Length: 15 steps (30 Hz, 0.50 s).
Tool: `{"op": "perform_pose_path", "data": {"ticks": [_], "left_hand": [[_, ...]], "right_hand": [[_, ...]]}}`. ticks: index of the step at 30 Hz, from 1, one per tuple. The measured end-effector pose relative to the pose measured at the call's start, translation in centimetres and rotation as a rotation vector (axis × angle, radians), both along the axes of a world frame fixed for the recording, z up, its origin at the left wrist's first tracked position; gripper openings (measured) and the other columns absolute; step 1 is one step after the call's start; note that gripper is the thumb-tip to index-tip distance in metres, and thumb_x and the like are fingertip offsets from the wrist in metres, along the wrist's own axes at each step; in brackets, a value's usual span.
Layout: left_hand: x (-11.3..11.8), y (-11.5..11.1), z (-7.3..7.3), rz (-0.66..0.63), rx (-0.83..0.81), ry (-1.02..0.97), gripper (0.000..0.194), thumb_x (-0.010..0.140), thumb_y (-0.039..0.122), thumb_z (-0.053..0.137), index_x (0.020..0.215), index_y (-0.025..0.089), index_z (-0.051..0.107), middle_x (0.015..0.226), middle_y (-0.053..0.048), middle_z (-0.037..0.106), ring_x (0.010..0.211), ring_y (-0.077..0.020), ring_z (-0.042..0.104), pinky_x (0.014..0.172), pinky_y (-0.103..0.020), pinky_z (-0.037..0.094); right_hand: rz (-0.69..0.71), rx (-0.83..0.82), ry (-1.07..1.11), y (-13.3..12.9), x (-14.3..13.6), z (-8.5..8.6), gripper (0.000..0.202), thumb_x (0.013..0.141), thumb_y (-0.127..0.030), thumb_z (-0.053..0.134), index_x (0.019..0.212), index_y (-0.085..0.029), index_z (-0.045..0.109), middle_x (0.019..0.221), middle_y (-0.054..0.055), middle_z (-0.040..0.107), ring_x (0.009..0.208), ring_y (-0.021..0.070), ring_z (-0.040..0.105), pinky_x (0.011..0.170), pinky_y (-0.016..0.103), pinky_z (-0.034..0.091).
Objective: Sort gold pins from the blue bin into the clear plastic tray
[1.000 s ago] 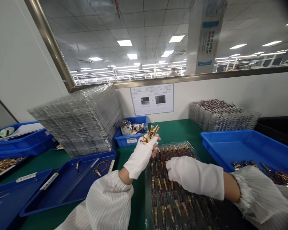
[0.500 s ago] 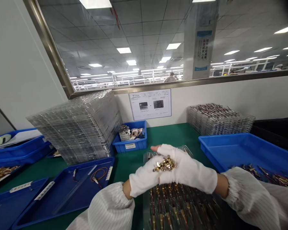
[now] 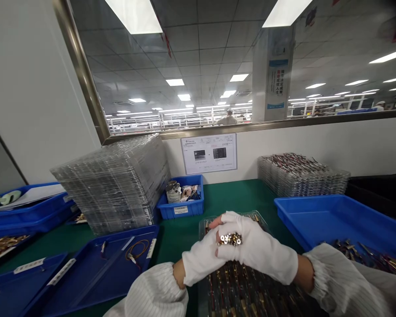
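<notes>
Both hands wear white gloves with bare fingertips and meet above a clear tray. My left hand (image 3: 204,259) is wrapped against the other from the left. My right hand (image 3: 255,246) curls over from the right. Between them sits a small heap of shiny gold and silver metal parts (image 3: 230,239), ringed by the gloved fingers. Under the hands, the clear plastic tray (image 3: 203,290) holds rows of thin gold-tipped parts with dark and red wires; the hands hide its middle.
Blue trays (image 3: 99,264) lie at the left beside a tall stack of clear trays (image 3: 119,185). A small blue bin (image 3: 181,210) stands behind. At right are a large blue tray (image 3: 336,215) with wired parts and a stack of filled clear trays (image 3: 303,176).
The hands have closed in around the metal parts, and the heap looks more compact. The camera view has tilted up, so the scene sits lower in the picture.
</notes>
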<state>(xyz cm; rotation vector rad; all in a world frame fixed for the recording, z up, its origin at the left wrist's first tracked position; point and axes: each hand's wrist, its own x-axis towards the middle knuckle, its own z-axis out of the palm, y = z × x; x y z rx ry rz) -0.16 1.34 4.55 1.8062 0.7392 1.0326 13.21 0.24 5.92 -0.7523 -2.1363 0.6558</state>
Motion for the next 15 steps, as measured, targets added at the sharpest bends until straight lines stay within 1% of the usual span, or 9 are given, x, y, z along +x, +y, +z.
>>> {"op": "perform_pose_path", "data": {"ticks": [3,6,8,10,12,14,15], "left_hand": [[0.8,0.2,0.1,-0.039,0.008,0.007,0.023,0.062,0.013,0.054,0.083,0.019,0.06,0.09,-0.004,0.059,0.088,-0.0181,0.051,0.084,-0.031,0.037],[1.5,0.4,0.2,-0.065,-0.059,-0.111,0.023,0.067,0.017,0.051,0.089,0.02,0.058,0.09,-0.004,0.059,0.089,-0.0169,0.051,0.086,-0.032,0.034],[1.6,0.4,0.0,-0.075,-0.084,-0.185,0.022,0.067,0.021,0.054,0.089,0.02,0.058,0.09,-0.004,0.059,0.088,-0.0166,0.051,0.086,-0.032,0.034],[1.5,0.6,-0.3,-0.084,-0.106,-0.236,0.022,0.064,0.027,0.059,0.084,0.019,0.059,0.086,-0.004,0.06,0.084,-0.0167,0.052,0.083,-0.031,0.036],[1.4,0.8,-0.6,-0.094,-0.162,-0.276,0.026,0.058,0.033,0.063,0.079,0.018,0.06,0.08,-0.004,0.061,0.079,-0.0172,0.053,0.077,-0.031,0.04],[1.6,1.1,-0.8,-0.107,-0.252,-0.303,0.029,0.056,0.038,0.064,0.075,0.016,0.061,0.072,-0.005,0.061,0.072,-0.0176,0.055,0.069,-0.03,0.042],[1.7,1.2,-0.8,-0.115,-0.287,-0.314,0.029,0.056,0.039,0.063,0.073,0.016,0.061,0.069,-0.005,0.061,0.07,-0.0177,0.055,0.066,-0.03,0.043]], "right_hand": [[-0.03,-0.072,0.114,0.1,0.2,-0.1,0.007,0.067,-0.02,0.056,0.074,-0.019,0.059,0.095,0.001,0.053,0.09,0.0135,0.049,0.08,0.026,0.04],[-0.087,-0.112,0.209,0.2,0.2,-0.2,0.012,0.069,-0.02,0.054,0.08,-0.019,0.057,0.094,0.001,0.053,0.087,0.0135,0.051,0.08,0.027,0.04],[-0.114,-0.089,0.205,0.3,0.2,-0.3,0.014,0.068,-0.021,0.055,0.081,-0.019,0.057,0.091,0.002,0.054,0.086,0.0143,0.051,0.08,0.028,0.04],[-0.156,-0.052,0.154,0.3,0.1,-0.3,0.017,0.065,-0.022,0.057,0.083,-0.019,0.057,0.09,0.002,0.054,0.085,0.0154,0.051,0.078,0.029,0.041],[-0.217,0.0,0.098,0.2,0.2,-0.3,0.035,0.062,-0.026,0.06,0.096,-0.021,0.053,0.096,0.003,0.053,0.09,0.0179,0.05,0.08,0.032,0.04],[-0.27,0.1,0.045,-0.1,0.3,-0.2,0.06,0.059,-0.032,0.062,0.114,-0.022,0.04,0.107,0.006,0.048,0.098,0.0212,0.045,0.083,0.035,0.038],[-0.288,0.179,0.021,-0.3,0.4,-0.2,0.07,0.059,-0.036,0.062,0.12,-0.021,0.033,0.112,0.008,0.045,0.102,0.0225,0.042,0.085,0.036,0.037]]}}
